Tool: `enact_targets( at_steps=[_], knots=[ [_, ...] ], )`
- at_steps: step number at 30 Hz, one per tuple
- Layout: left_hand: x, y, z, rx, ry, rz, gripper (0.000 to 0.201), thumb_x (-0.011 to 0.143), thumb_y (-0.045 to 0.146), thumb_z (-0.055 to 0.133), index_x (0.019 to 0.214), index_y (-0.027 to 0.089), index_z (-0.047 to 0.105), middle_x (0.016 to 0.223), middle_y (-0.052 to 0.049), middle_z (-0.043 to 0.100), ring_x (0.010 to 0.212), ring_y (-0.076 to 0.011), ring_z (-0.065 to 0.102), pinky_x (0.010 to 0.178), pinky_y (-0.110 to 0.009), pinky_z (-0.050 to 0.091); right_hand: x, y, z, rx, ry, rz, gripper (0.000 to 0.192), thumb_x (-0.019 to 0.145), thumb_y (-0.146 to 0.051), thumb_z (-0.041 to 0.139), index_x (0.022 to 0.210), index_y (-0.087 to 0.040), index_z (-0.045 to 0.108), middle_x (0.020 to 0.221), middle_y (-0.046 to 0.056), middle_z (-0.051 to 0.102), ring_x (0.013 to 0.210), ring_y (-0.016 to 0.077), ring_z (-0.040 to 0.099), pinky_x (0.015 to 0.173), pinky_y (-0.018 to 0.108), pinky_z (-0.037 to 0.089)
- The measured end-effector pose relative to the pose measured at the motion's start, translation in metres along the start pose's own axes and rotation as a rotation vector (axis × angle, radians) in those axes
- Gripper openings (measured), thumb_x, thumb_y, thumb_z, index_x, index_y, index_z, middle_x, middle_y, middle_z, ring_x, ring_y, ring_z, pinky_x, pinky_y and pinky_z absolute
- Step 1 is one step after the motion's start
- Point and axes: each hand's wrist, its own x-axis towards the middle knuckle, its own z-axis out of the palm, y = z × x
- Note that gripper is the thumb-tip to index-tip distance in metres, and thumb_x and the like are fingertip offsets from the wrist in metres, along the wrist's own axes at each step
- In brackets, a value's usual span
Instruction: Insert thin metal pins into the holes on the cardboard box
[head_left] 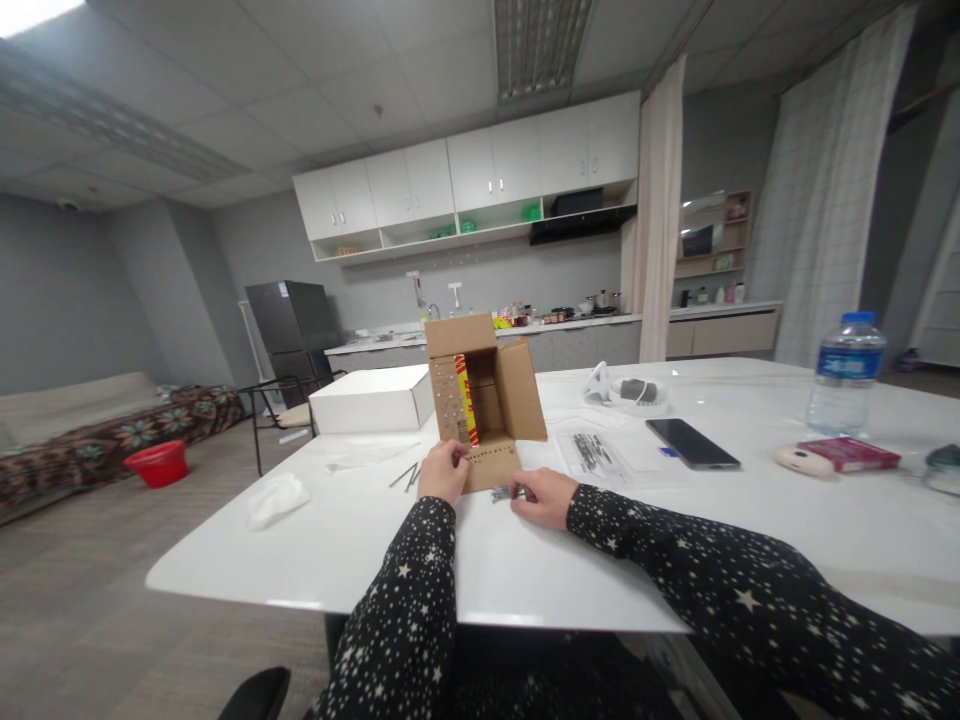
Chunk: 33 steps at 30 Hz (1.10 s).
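An open brown cardboard box (484, 410) stands near the glossy white table's (375, 560) front edge; left hand (442, 472) grips its flap, right hand (541, 497) pinches small metal pieces (501, 493) beside it.

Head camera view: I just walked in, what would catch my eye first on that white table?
Most striking is the open cardboard box standing mid-table with its flaps up, a red and yellow strip showing inside. The left hand rests against its front left corner, while the right hand lies on the white table beside small dark metal pieces. To the right lie a dark phone and, further off, a water bottle.
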Motion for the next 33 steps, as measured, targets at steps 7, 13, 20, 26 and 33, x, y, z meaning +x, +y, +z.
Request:
enact_targets(
  at_steps=[7, 13, 20, 26, 33],
  knots=[
    [-0.004, 0.01, -0.001, -0.016, 0.026, 0.125, 0.017, 0.072, 0.015, 0.05, 0.081, 0.018, 0.063, 0.081, -0.003, 0.061, 0.079, -0.0146, 0.056, 0.074, -0.027, 0.043, 0.001, -0.001, 0.0, -0.006, 0.001, 0.01, 0.018, 0.074, -0.029, 0.054, 0.087, -0.02, 0.063, 0.06, -0.002, 0.057, 0.055, 0.011, 0.047, 0.053, 0.023, 0.03],
    [-0.011, 0.022, 0.006, -0.078, -0.202, 0.26, 0.015, 0.069, 0.015, 0.052, 0.079, 0.017, 0.064, 0.074, 0.0, 0.063, 0.07, -0.0117, 0.055, 0.068, -0.023, 0.042, 0.001, 0.0, 0.0, 0.002, -0.004, 0.011, 0.019, 0.073, -0.029, 0.054, 0.088, -0.02, 0.062, 0.058, -0.002, 0.055, 0.054, 0.0112, 0.047, 0.053, 0.023, 0.03],
    [-0.015, 0.026, 0.012, -0.084, -0.359, 0.26, 0.016, 0.071, 0.021, 0.052, 0.075, 0.018, 0.067, 0.063, 0.001, 0.063, 0.059, -0.0106, 0.053, 0.06, -0.022, 0.039, 0.001, -0.003, -0.001, 0.026, 0.006, -0.008, 0.016, 0.072, -0.026, 0.055, 0.084, -0.019, 0.062, 0.057, -0.003, 0.053, 0.053, 0.0106, 0.047, 0.053, 0.022, 0.03],
    [-0.015, 0.025, 0.013, -0.053, -0.368, 0.288, 0.016, 0.071, 0.022, 0.052, 0.072, 0.018, 0.068, 0.064, 0.0, 0.064, 0.06, -0.0106, 0.054, 0.059, -0.022, 0.038, 0.001, -0.002, 0.0, 0.024, 0.012, -0.013, 0.017, 0.072, -0.027, 0.054, 0.086, -0.019, 0.062, 0.057, -0.003, 0.054, 0.054, 0.0112, 0.048, 0.054, 0.022, 0.031],
    [-0.017, 0.028, 0.01, -0.028, -0.39, 0.271, 0.017, 0.071, 0.026, 0.052, 0.071, 0.018, 0.068, 0.064, 0.0, 0.063, 0.059, -0.0108, 0.052, 0.056, -0.022, 0.037, 0.001, -0.003, -0.001, 0.018, 0.009, -0.009, 0.017, 0.072, -0.026, 0.055, 0.086, -0.02, 0.062, 0.059, -0.003, 0.056, 0.055, 0.0113, 0.048, 0.054, 0.022, 0.031]
  ],
)
